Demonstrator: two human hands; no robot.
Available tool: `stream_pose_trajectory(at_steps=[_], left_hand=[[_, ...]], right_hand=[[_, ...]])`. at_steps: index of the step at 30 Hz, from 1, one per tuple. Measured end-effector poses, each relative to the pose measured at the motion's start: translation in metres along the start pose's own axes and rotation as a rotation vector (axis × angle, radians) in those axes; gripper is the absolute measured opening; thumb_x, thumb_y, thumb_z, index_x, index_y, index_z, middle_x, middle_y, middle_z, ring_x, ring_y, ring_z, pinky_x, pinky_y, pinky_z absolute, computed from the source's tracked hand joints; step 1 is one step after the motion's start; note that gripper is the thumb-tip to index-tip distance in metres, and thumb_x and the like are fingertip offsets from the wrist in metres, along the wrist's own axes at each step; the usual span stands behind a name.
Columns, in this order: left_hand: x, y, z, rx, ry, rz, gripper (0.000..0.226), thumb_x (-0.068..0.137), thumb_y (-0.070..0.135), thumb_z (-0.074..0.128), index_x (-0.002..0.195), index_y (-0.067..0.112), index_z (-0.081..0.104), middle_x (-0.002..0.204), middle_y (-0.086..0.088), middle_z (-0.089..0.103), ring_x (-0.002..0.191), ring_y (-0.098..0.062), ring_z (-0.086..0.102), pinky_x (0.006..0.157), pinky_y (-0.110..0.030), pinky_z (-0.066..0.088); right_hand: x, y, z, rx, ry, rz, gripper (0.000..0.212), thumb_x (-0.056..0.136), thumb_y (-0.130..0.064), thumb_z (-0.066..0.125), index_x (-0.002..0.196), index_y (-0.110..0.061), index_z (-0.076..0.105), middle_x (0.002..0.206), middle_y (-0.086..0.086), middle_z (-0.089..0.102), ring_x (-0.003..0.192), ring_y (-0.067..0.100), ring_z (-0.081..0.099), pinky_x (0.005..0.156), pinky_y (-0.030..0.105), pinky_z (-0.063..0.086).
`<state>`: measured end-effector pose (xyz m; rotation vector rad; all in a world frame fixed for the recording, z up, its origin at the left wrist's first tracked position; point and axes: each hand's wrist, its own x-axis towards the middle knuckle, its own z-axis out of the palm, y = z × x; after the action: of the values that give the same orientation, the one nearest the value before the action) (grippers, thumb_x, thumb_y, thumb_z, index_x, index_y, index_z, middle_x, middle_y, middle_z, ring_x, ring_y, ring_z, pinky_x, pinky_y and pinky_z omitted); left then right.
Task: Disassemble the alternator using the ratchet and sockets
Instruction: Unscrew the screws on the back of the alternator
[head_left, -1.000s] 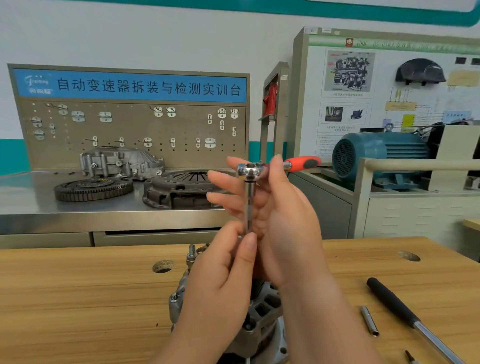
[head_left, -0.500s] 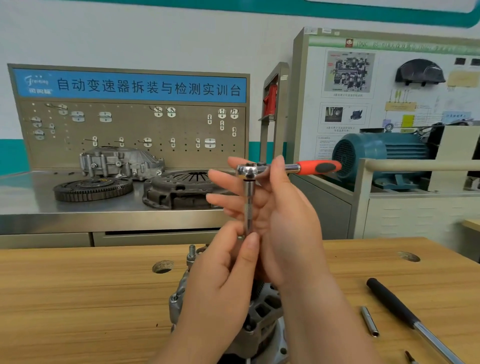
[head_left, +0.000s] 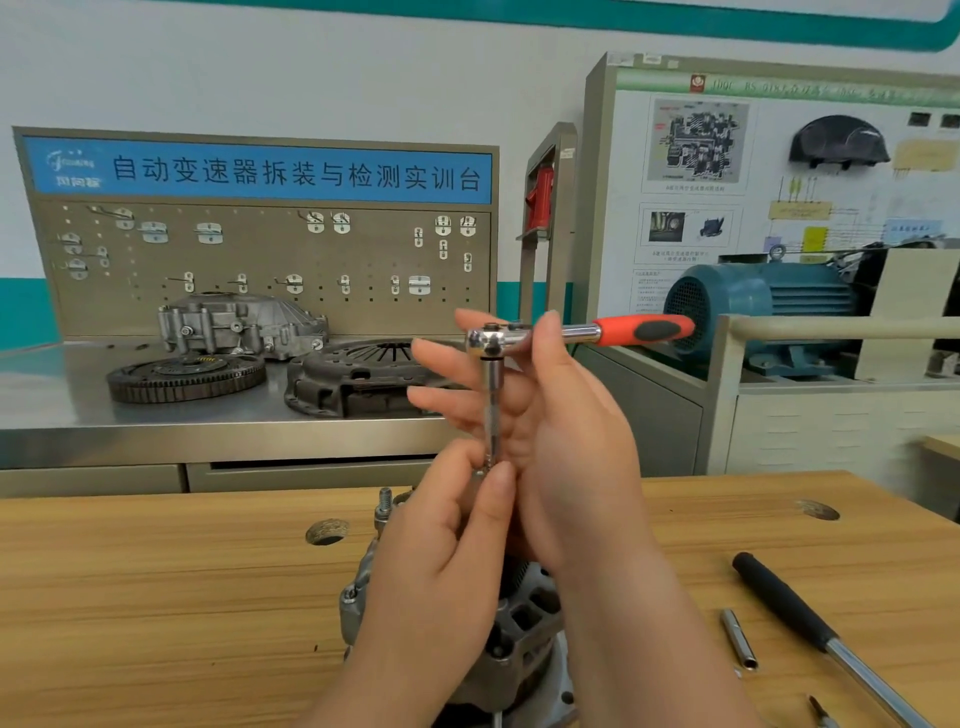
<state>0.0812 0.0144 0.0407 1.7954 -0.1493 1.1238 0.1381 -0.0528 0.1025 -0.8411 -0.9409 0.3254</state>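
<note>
Ratchet (head_left: 639, 331) is up above the wooden surface (head_left: 156, 597), orange handle sticking out to the right, and the right hand (head_left: 566, 447) clamps its head between thumb and mostly straight fingers. Left hand (head_left: 441, 571) pinches the bottom of the extension bar (head_left: 491, 405) hanging from that head, right over the alternator (head_left: 519, 639) sitting on the surface. Loose socket (head_left: 737, 639) lies off to the right.

Your wooden bench (head_left: 156, 597) fills the lower frame, with a round hole (head_left: 326, 532) left of centre. The alternator (head_left: 524, 639) sits on it at bottom centre. At lower right lie a black-handled bar (head_left: 789, 605) and a slim socket (head_left: 737, 640), just beside each other.
</note>
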Motion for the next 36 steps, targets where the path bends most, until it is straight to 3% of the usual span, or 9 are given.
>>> stream_pose_trajectory(at_steps=[7,12,16,20,23,28,30,34,36], left_hand=[[0.003,-0.001,0.002,0.011,0.041,-0.036,0.012,0.086,0.034,0.051,0.082,0.042,0.060,0.058,0.008,0.066,0.051,0.001,0.053,0.052,-0.014,0.040],[0.000,-0.003,0.000,-0.020,0.018,-0.021,0.024,0.082,0.055,0.048,0.090,0.036,0.062,0.071,-0.006,0.067,0.066,-0.025,0.060,0.059,-0.039,0.047],[0.001,0.000,-0.001,0.049,0.003,0.017,0.017,0.090,0.047,0.047,0.092,0.038,0.062,0.077,0.008,0.068,0.069,-0.006,0.061,0.061,-0.020,0.047],[0.002,0.002,0.001,0.030,0.031,-0.014,0.016,0.089,0.030,0.048,0.086,0.038,0.062,0.068,0.010,0.069,0.062,0.000,0.062,0.056,-0.009,0.044],[0.002,0.002,0.003,0.024,0.038,-0.027,0.016,0.088,0.031,0.048,0.086,0.038,0.062,0.067,0.012,0.070,0.061,0.000,0.063,0.057,-0.010,0.046],[0.000,0.003,0.000,0.015,0.002,0.010,0.019,0.091,0.046,0.047,0.094,0.035,0.062,0.075,0.007,0.070,0.066,-0.008,0.065,0.059,-0.025,0.052],[0.000,0.003,-0.001,0.036,-0.015,0.026,0.015,0.094,0.037,0.047,0.095,0.037,0.062,0.076,0.011,0.070,0.068,-0.005,0.065,0.058,-0.016,0.049],[0.001,0.002,0.001,0.007,0.006,-0.010,0.018,0.090,0.028,0.047,0.088,0.040,0.061,0.065,0.009,0.069,0.059,-0.002,0.063,0.057,-0.012,0.046],[0.001,0.001,0.002,-0.012,0.012,-0.024,0.016,0.089,0.030,0.049,0.087,0.040,0.061,0.063,0.004,0.069,0.056,-0.004,0.062,0.055,-0.017,0.047]], right_hand=[[-0.001,0.005,-0.002,-0.209,0.054,-0.313,0.024,0.087,-0.034,0.063,0.108,-0.044,0.069,0.113,-0.005,0.072,0.110,0.024,0.066,0.101,0.040,0.050],[0.000,0.001,-0.001,0.018,-0.019,-0.098,0.034,0.087,-0.047,0.054,0.110,-0.026,0.068,0.110,0.000,0.074,0.093,0.020,0.072,0.079,0.024,0.057],[0.000,0.001,-0.002,0.007,-0.015,-0.006,0.048,0.081,-0.054,0.046,0.107,-0.020,0.068,0.095,0.008,0.077,0.078,0.017,0.073,0.069,0.026,0.055],[0.001,0.006,-0.005,-0.139,0.036,-0.246,0.022,0.089,-0.040,0.061,0.109,-0.037,0.070,0.113,-0.005,0.073,0.105,0.018,0.068,0.092,0.031,0.054],[0.001,0.008,-0.007,-0.152,0.028,-0.316,0.027,0.085,-0.037,0.062,0.110,-0.042,0.070,0.119,-0.010,0.070,0.114,0.018,0.065,0.102,0.035,0.048],[0.002,0.006,-0.009,0.006,0.002,-0.047,0.046,0.087,-0.054,0.047,0.109,-0.019,0.067,0.099,0.007,0.076,0.082,0.019,0.074,0.067,0.026,0.057],[0.002,0.004,-0.007,-0.016,0.026,-0.033,0.049,0.083,-0.055,0.046,0.107,-0.019,0.068,0.096,0.008,0.077,0.079,0.017,0.073,0.063,0.024,0.055],[-0.002,0.004,-0.009,-0.232,0.052,-0.270,0.020,0.091,-0.035,0.056,0.105,-0.035,0.070,0.107,-0.011,0.074,0.102,0.007,0.068,0.090,0.025,0.054],[-0.006,0.003,-0.011,-0.406,0.038,-0.318,0.021,0.095,-0.029,0.058,0.112,-0.030,0.069,0.090,-0.029,0.071,0.093,-0.015,0.063,0.084,0.006,0.047]])
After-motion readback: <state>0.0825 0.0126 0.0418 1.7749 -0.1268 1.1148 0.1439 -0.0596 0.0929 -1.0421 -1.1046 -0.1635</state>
